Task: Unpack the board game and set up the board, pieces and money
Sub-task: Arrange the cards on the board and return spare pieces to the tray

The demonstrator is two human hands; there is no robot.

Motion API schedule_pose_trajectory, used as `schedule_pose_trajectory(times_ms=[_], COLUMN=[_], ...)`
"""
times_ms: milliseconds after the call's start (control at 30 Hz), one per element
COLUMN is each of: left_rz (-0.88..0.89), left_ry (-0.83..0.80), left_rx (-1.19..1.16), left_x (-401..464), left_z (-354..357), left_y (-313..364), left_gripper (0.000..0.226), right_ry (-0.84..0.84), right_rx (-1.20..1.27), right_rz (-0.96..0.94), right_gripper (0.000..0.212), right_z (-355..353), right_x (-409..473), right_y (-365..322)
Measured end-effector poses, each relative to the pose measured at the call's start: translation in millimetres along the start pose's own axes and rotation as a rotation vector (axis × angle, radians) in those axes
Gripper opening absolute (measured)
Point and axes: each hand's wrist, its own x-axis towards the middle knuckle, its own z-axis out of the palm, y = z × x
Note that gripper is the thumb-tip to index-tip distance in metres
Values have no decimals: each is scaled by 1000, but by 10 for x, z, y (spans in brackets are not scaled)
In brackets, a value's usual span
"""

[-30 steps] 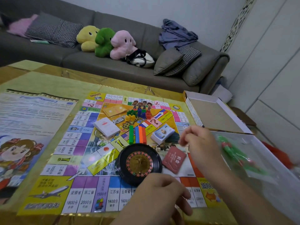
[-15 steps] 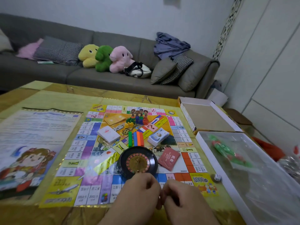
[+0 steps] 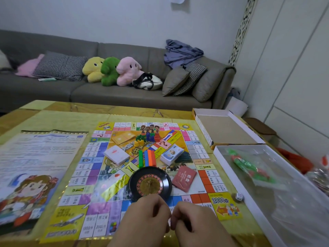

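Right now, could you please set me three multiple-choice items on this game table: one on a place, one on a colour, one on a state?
1. Where does the white die lie?
A. On the roulette wheel
B. On the table between the board and the white tray
C. On the sofa

2. What colour is the card pack right of the roulette wheel?
A. Red
B. Blue
C. Black

3. How is the brown-lined box half?
A. Closed with its lid
B. Full of banknotes
C. Open, nothing seen inside

Answers: 1 B, the die sits by the board's 2000 corner, beside the tray rim. 2 A, its face is red with pale characters. 3 C, only its bare floor shows.
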Motion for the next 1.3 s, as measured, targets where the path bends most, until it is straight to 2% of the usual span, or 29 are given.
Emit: schedule_pose_trajectory(times_ms=[233,433,600,700,800,1000,1133,1300], left_rz=[6,3,51,111,168,152,123,109], left_ry=[22,120,184,334,427,334,221,163], left_rx=[12,34,90,117,265,608,676,723], left_x=[104,252,613,1073,1706,2518,2736,2836], left_z=[-87,-249,-476,-656,-751,-804,-741,-709], left_y=[5,20,65,95,93,57,38,54], left_gripper=[21,19,16,14,23,46,38,34], right_ry=[-7,182,234,180,141,174,214,227], right_rx=[52,103,4,-85,-223,-385,-397,-420], right_rz=[-15,-72,-152,-174,-210,-232,-261,-269], right_gripper=[27,26,29,31,38,39,33,33], right_z=[-122,-353,-453,-471,-403,-165,-62,-61], right_x=[184,722,1720,2241,2633,3062,3172,3252], right_y=[63,-66,-246,-321,-308,-122,-62,-50])
